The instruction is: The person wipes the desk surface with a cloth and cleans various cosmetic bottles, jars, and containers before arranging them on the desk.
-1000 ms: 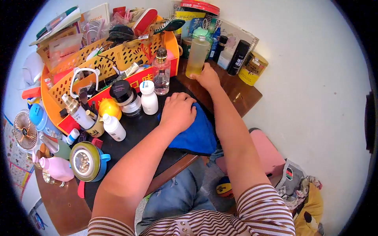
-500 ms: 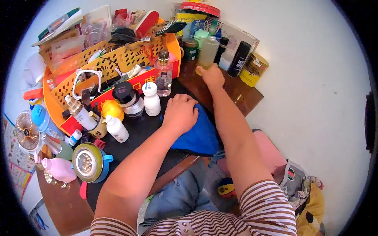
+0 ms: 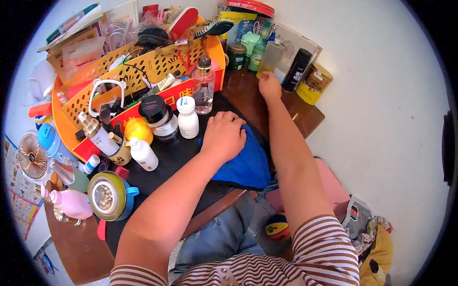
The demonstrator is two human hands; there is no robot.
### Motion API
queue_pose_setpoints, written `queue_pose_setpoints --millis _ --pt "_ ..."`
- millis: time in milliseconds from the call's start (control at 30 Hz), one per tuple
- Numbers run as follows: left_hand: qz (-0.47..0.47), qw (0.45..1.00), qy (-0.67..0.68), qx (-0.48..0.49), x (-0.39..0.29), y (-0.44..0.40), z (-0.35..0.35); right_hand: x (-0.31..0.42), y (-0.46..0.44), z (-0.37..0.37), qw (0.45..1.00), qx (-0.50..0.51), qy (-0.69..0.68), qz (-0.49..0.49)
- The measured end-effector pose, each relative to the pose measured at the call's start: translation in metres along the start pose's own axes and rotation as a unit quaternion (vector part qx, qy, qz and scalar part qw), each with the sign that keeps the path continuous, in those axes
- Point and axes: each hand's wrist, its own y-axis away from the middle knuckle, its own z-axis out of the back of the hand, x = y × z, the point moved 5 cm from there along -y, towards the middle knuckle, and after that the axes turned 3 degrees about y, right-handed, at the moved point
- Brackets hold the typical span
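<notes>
At the back of the table my right hand (image 3: 270, 87) is closed around the lower part of a clear bottle (image 3: 273, 53) with yellowish liquid at its bottom. The bottle stands upright, tilted slightly in view, and its base is partly behind my fingers. My left hand (image 3: 224, 136) rests on a blue cloth (image 3: 245, 164) on the black mat, its fingers bent together over the cloth's upper edge. A white pill bottle (image 3: 187, 118) and a clear pump-less bottle with dark cap (image 3: 203, 88) stand just beyond my left hand.
A black spray can (image 3: 296, 70) and a yellow tin (image 3: 315, 85) stand right of the held bottle; a green bottle (image 3: 256, 58) stands left. An orange basket (image 3: 143, 71) full of items fills the back left. A blue cup with lid (image 3: 125, 205) sits near the front left.
My right hand has moved the clear bottle a little to the right, uncovering the green bottle behind it. My left hand stays on the cloth. The view has shifted slightly.
</notes>
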Motion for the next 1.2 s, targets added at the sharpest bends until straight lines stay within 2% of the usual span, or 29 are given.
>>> queue_pose_setpoints --millis 333,433,633,733,833,933,1000,1100,1200 --pt "-0.001 1.0 -0.004 0.0 0.001 -0.001 0.0 -0.017 -0.012 -0.016 0.999 0.008 0.01 0.048" --pt "-0.006 1.0 -0.01 -0.009 0.001 0.0 -0.002 -0.024 -0.017 -0.02 0.998 0.008 -0.038 0.055" --pt "-0.011 1.0 -0.011 -0.016 0.001 0.001 -0.001 -0.032 -0.023 -0.027 0.994 0.031 -0.1 0.007" --pt "-0.007 1.0 -0.008 -0.009 0.0 0.001 0.0 -0.027 -0.02 -0.018 0.999 -0.001 -0.048 0.003" --pt "-0.001 1.0 -0.002 0.0 0.0 0.0 0.0 -0.021 -0.018 -0.009 0.996 -0.03 -0.082 -0.001" --pt "-0.001 1.0 -0.002 0.002 0.0 0.0 0.001 -0.008 -0.012 0.0 0.997 0.0 -0.072 -0.021" --pt "-0.003 1.0 -0.002 0.004 0.0 0.0 0.001 0.011 0.005 0.019 0.987 0.053 -0.142 -0.044" --pt "-0.001 1.0 0.005 0.003 -0.002 -0.001 0.001 -0.013 -0.013 -0.005 0.983 0.048 -0.174 -0.004" --pt "0.004 1.0 0.001 0.01 -0.002 0.0 0.002 -0.027 -0.023 -0.019 0.985 0.035 -0.169 -0.018"
